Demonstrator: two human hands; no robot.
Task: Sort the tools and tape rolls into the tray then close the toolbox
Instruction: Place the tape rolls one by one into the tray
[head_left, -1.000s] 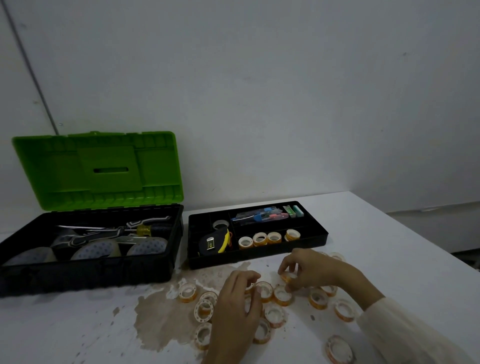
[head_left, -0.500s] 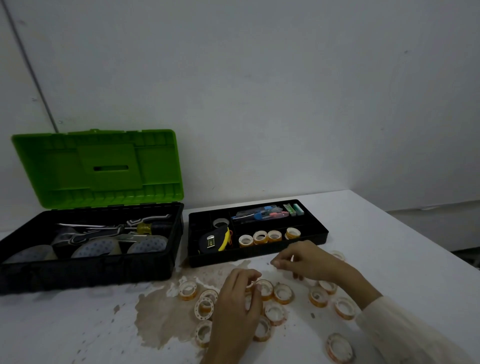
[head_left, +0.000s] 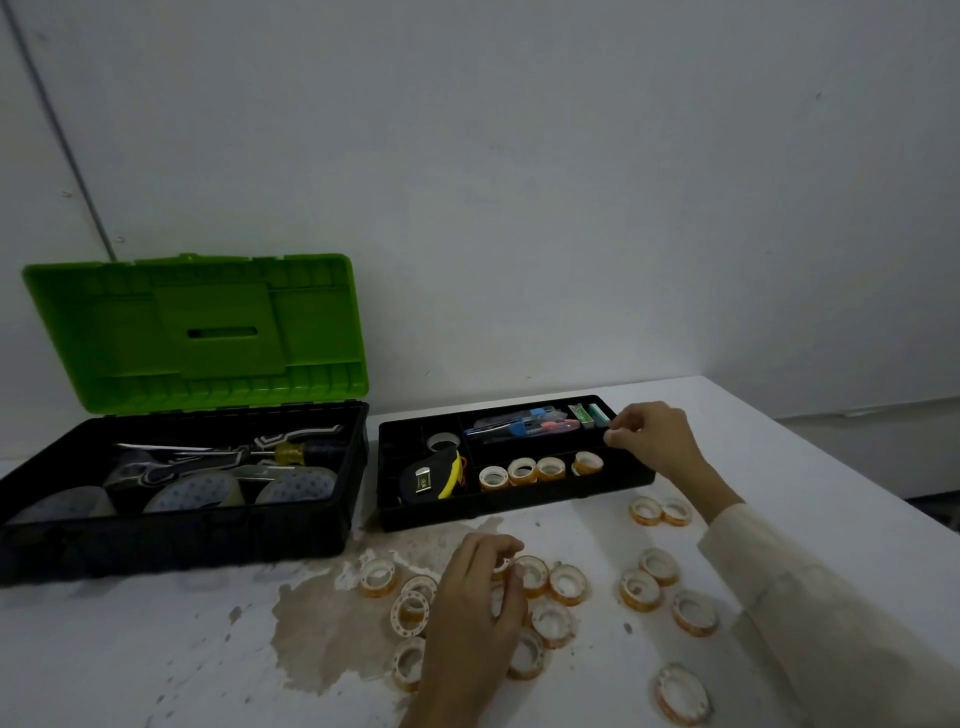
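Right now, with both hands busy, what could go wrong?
1. The right hand pinches over the tray at its right end; whatever it holds is hidden, and it could drop outside the rim.
2. The left hand curls on a tape roll in a crowded cluster; lifting it may scatter neighbours.
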